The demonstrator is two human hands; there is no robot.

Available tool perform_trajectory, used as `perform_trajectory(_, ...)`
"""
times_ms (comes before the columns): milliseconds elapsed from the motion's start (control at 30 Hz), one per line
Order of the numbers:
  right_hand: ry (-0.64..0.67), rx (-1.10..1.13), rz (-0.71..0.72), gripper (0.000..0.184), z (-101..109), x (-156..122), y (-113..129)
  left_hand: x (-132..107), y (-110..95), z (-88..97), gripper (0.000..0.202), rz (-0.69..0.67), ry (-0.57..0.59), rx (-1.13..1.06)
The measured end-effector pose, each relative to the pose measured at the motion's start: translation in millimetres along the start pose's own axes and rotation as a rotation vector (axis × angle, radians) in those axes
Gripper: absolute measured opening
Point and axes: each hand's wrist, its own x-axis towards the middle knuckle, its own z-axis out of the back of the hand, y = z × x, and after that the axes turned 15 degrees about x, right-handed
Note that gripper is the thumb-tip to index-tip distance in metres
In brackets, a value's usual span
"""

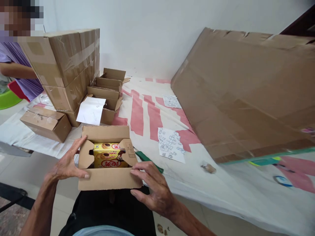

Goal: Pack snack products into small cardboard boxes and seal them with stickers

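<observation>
1. Carton (105, 173) sits between my left hand (67, 165) and right hand (152, 188), flaps open, yellow packs (107, 160) inside.
2. My left grasps its left end.
3. My right touches the near flap (110, 181); I cannot tell whether it clasps.

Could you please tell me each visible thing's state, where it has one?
Front carton: open, yellow boxes inside
Left hand: holding front carton
Right hand: touching carton's front flap
Cartons in row: open
Stacked cartons: closed, taped
Small left carton: flaps down
Marked papers: lying flat

Fingers (147, 167) on an open carton (108, 179)
</observation>
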Motion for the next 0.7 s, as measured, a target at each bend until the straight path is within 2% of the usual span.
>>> perform_trajectory(200, -0.052, 0.020, -0.090, 0.027, 7.7, 2.3, -0.4, 2.8, -8.1, -5.7, 0.128, -0.031, 0.049, 0.019)
perform_trajectory(433, -0.151, 0.090, -0.299, 0.021, 22.5, -4.8, -9.8, 29.9, -12.9, -9.4, 0.120, -0.045, 0.084, 0.019)
perform_trajectory(567, -0.155, 0.131, -0.301, 0.025, 29.9, -9.1, -10.6, 40.2, -15.1, -9.0, 0.119, -0.051, 0.108, 0.023)
perform_trajectory(700, -0.082, 0.055, -0.247, 0.032, 32.6, -13.2, -7.9, 47.0, -17.5, -9.7, 0.118, -0.063, 0.121, 0.035)
